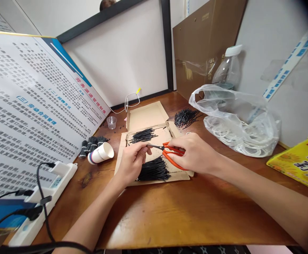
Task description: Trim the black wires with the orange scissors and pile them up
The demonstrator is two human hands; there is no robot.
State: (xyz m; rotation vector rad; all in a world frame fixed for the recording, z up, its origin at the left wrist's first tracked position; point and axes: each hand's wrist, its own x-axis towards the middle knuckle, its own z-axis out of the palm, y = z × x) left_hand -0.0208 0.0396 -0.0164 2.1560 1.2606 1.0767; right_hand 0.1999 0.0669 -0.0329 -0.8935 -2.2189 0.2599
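Note:
My right hand [189,152] is closed round the orange handles of a pair of pliers [173,159]. Their dark jaws point left, to the fingertips of my left hand [134,160]. Those fingers are pinched together over the cardboard; what they hold is too small to make out. Below them a pile of short black wires [155,169] lies on the unfolded cardboard box [148,114]. A smaller pile of black wires [143,135] lies on the cardboard just beyond my hands.
More black wires [186,118] lie right of the box. A plastic bag [238,130] of white cable coils and a bottle [226,72] stand at right. At left are a tipped paper cup [101,153], bundled wires [92,144], a small clear cup [112,122] and a power strip [48,204].

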